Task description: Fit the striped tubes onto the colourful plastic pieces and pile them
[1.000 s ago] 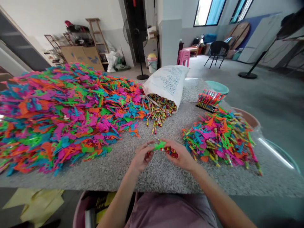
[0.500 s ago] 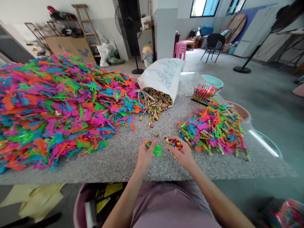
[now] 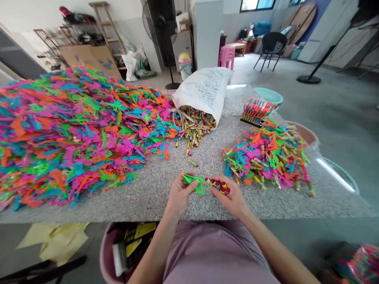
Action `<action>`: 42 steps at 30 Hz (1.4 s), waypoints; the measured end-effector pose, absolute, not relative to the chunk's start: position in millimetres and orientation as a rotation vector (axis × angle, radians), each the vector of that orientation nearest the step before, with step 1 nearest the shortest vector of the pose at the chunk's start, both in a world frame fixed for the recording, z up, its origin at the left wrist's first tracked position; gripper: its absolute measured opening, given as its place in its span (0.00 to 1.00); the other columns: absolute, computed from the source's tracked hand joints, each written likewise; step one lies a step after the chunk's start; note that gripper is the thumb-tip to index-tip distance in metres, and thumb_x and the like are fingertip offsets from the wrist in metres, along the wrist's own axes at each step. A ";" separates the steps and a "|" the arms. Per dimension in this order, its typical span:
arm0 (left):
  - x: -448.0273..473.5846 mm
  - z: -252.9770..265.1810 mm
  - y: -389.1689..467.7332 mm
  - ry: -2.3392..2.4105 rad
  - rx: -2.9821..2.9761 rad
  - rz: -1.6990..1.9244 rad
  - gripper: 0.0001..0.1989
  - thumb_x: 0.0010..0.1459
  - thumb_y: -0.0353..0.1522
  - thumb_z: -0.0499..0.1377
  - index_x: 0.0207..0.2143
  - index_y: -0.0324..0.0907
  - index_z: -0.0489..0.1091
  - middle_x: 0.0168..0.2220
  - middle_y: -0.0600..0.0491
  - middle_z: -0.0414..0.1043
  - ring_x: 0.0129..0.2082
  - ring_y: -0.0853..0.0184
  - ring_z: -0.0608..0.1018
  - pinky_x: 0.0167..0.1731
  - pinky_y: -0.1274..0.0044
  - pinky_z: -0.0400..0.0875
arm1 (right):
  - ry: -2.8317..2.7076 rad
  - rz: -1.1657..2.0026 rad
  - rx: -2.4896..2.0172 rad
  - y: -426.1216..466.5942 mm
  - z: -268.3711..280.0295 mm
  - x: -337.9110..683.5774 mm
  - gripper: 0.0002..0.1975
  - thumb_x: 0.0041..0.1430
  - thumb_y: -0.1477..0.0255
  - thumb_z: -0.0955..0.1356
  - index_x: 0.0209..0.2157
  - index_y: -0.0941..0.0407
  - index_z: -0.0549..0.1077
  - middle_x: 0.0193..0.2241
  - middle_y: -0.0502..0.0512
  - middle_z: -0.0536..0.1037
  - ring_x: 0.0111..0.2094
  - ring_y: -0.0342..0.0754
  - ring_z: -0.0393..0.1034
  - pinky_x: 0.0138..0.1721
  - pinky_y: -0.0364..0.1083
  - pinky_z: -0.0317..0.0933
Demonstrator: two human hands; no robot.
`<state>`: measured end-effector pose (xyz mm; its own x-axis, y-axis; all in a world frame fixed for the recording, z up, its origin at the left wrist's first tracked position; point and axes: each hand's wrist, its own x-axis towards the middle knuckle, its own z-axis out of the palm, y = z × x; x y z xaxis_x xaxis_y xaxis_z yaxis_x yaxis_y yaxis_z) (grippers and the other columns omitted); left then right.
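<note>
My left hand [image 3: 180,195] pinches a bright green plastic piece [image 3: 199,186] whose flat end points toward the other hand; a bit of orange shows at its upper end. Several short patterned tubes [image 3: 222,188] with red, yellow and blue ends are bunched in my right hand [image 3: 231,199]. One tube sticks out from the bunch toward the green piece, a small gap apart from it. A single loose tube [image 3: 193,163] lies on the speckled stone table [image 3: 166,185] just beyond my hands.
A big heap of colourful plastic pieces [image 3: 83,138] covers the table's left. A white sack [image 3: 204,88] spills patterned tubes at the back. To the right lie a pile of pieces joined with tubes [image 3: 266,157] and an upright bundle [image 3: 256,112]. A pink bin [image 3: 107,252] stands below the edge.
My left hand has turned, so more of the green piece shows. The tube bunch in my right hand is tilted more into view. The whole view has shifted slightly.
</note>
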<state>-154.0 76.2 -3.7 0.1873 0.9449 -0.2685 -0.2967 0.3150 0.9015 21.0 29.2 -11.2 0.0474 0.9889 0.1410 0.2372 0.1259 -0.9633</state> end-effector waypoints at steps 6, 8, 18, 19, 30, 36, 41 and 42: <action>-152.0 -2.2 76.1 0.991 0.880 1.008 0.19 0.42 0.34 0.70 0.37 0.39 0.69 0.27 0.57 0.70 0.26 0.73 0.72 0.29 0.80 0.69 | -1.494 0.844 -1.300 25.6 -9.7 20.5 0.11 0.60 0.70 0.66 0.44 0.55 0.73 0.38 0.55 0.77 0.38 0.49 0.72 0.41 0.47 0.66; -152.5 -0.7 75.8 1.004 0.916 1.021 0.19 0.43 0.34 0.70 0.36 0.39 0.69 0.26 0.58 0.70 0.26 0.73 0.71 0.28 0.80 0.69 | -1.513 0.787 -1.296 25.5 -8.3 21.1 0.10 0.60 0.71 0.66 0.43 0.54 0.73 0.38 0.55 0.77 0.39 0.49 0.72 0.42 0.47 0.65; -151.5 -0.7 72.9 0.994 0.970 1.005 0.17 0.43 0.35 0.70 0.35 0.39 0.70 0.25 0.58 0.70 0.25 0.74 0.71 0.28 0.81 0.68 | -1.653 0.693 -1.299 25.0 2.3 23.0 0.12 0.61 0.74 0.64 0.46 0.52 0.73 0.37 0.56 0.75 0.39 0.50 0.70 0.41 0.48 0.65; -151.3 -0.5 72.7 0.996 0.973 1.007 0.17 0.43 0.35 0.70 0.35 0.39 0.70 0.26 0.58 0.70 0.25 0.74 0.71 0.28 0.81 0.68 | -1.664 0.681 -1.301 24.6 2.2 22.9 0.13 0.61 0.74 0.64 0.47 0.51 0.73 0.38 0.56 0.75 0.39 0.50 0.70 0.41 0.49 0.65; -149.9 1.4 76.3 0.983 1.037 1.023 0.16 0.43 0.34 0.70 0.33 0.39 0.70 0.24 0.58 0.70 0.24 0.73 0.71 0.27 0.81 0.67 | -1.670 0.728 -1.258 23.3 0.9 26.1 0.14 0.60 0.75 0.64 0.46 0.52 0.74 0.36 0.56 0.75 0.37 0.49 0.72 0.40 0.47 0.65; -128.4 -13.7 77.6 0.987 1.023 1.046 0.17 0.44 0.35 0.69 0.35 0.40 0.69 0.27 0.56 0.71 0.27 0.72 0.72 0.29 0.81 0.67 | -1.768 0.664 -1.273 22.7 -5.6 31.1 0.15 0.61 0.75 0.62 0.47 0.53 0.73 0.36 0.57 0.75 0.37 0.49 0.72 0.39 0.47 0.66; -124.5 -41.6 123.1 1.023 1.231 0.970 0.32 0.40 0.37 0.71 0.49 0.42 0.66 0.36 0.51 0.71 0.38 0.64 0.75 0.38 0.73 0.69 | -1.565 0.352 -1.551 32.9 -1.1 94.9 0.12 0.62 0.68 0.62 0.45 0.53 0.74 0.37 0.58 0.77 0.33 0.51 0.72 0.35 0.49 0.66; -131.2 -47.2 138.2 1.131 1.323 1.021 0.33 0.38 0.36 0.71 0.48 0.42 0.67 0.39 0.49 0.71 0.42 0.61 0.74 0.42 0.70 0.68 | -1.464 0.201 -1.674 37.9 -0.1 116.7 0.13 0.62 0.66 0.63 0.45 0.53 0.73 0.36 0.58 0.77 0.32 0.51 0.71 0.35 0.50 0.65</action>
